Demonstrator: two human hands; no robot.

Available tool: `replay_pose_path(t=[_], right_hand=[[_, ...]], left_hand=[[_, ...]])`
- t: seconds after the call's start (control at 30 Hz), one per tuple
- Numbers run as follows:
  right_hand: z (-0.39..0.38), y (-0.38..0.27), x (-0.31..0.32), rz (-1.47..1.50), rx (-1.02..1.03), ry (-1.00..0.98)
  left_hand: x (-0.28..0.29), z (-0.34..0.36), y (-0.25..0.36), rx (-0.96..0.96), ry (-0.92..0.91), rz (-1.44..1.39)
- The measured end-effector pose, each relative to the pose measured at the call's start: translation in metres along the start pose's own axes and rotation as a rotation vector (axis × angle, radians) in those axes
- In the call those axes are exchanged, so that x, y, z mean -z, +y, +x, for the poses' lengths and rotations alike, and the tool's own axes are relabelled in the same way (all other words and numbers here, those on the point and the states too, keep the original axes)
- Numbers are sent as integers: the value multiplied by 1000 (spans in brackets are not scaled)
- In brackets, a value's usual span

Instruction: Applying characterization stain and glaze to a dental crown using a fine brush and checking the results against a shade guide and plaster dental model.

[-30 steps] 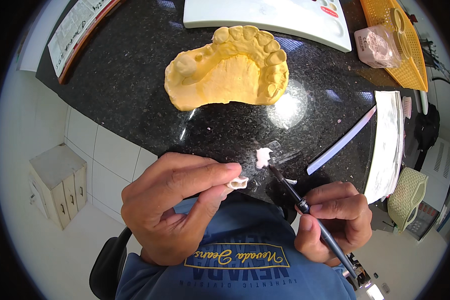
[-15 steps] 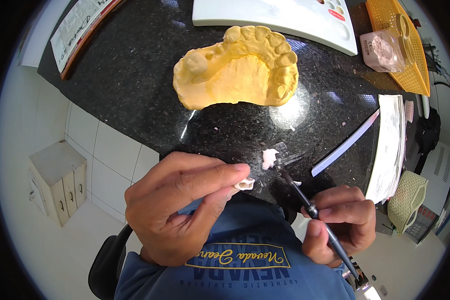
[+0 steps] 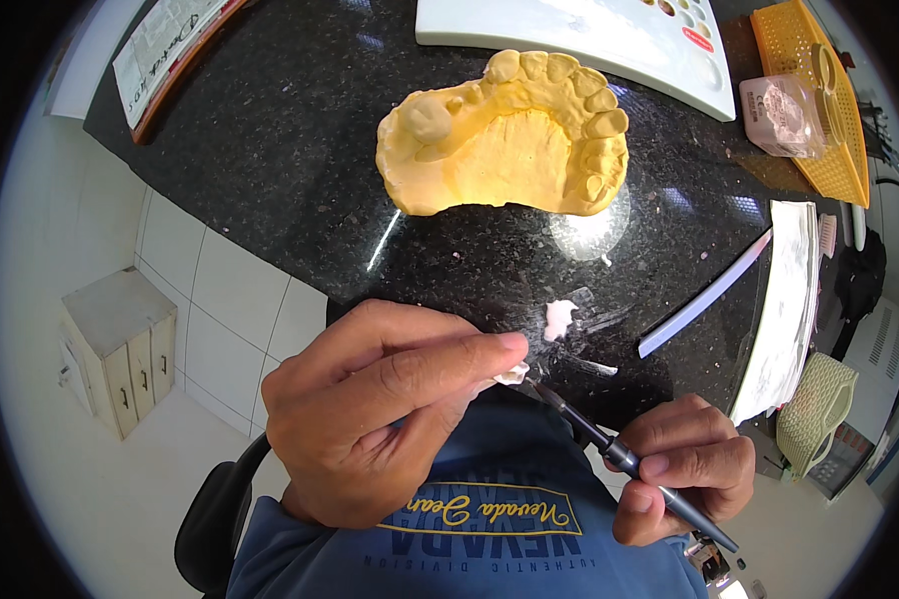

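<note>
Between the thumb and fingers of my left hand (image 3: 375, 409) is a small white dental crown (image 3: 514, 374), hollow on one side and partly covered by the fingertips. My right hand (image 3: 689, 464) grips a dark-handled fine brush (image 3: 587, 429) like a pen. Its tip points at the crown, right at its edge; whether they touch I cannot tell. Just beyond on the black worktop lies a blob of pale pink-white paste (image 3: 559, 318), with whitish smears around it. Farther off sits a yellow plaster dental model (image 3: 504, 185) with a row of teeth.
A white mixing palette (image 3: 569, 55) lies at the back. On the right are a lilac strip (image 3: 709, 295), a folded white paper towel (image 3: 777, 309), a clear box (image 3: 779, 115) and a yellow basket (image 3: 829, 150). The worktop edge (image 3: 220, 240) runs diagonally at left.
The brush tip has moved from beside the paste, left and toward me, to the crown. My left hand stays pinched on the crown. The whole view has shifted slightly.
</note>
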State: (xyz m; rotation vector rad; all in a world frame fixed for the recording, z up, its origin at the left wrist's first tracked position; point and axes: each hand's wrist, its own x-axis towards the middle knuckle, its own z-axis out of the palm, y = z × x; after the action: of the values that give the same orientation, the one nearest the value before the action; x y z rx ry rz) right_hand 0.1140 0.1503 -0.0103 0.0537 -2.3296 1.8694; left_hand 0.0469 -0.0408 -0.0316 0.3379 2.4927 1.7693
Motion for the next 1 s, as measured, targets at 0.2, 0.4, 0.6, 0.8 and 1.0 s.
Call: replay_pose_path(t=[0.2,0.4,0.6,0.8,1.0], right_hand=[[1,3,-2,-10,6,5],[2,1,-2,-18,-9,-2],[2,1,0,-41,-14,-30],[2,1,0,-35,-8,-17],[4,-1,1,-48,-16,-26]], left_hand=[[0,0,-1,-6,4,-2],[0,0,0,-11,4,6],[0,0,-1,-16,5,5],[-1,0,-1,-9,9,3],[-2,1,-3,-43,7,9]])
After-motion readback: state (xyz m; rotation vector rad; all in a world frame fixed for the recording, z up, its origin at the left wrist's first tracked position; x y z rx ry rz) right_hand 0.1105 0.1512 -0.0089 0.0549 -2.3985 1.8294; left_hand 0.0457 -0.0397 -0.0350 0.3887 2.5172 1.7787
